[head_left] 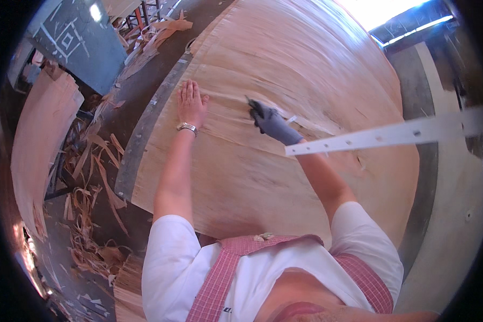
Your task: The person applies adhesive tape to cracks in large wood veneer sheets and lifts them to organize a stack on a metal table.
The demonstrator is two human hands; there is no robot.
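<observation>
My bare left hand lies flat on a wide, pale wood veneer sheet, close to its left edge, fingers stretched out and pointing away from me. A metal-banded wristwatch is on that wrist. My right hand, in a grey glove with dark fingers, is closed just over the sheet, to the right of the left hand. From its fist pokes the tip of a small dark, greenish tool; its exact kind is hidden by the fingers. Wrinkles and split lines run across the sheet between and beyond both hands.
A white strip with holes crosses above my right forearm. Torn veneer scraps litter the floor on the left, near a curved veneer piece and a grey-blue metal panel. A dark table edge borders the sheet.
</observation>
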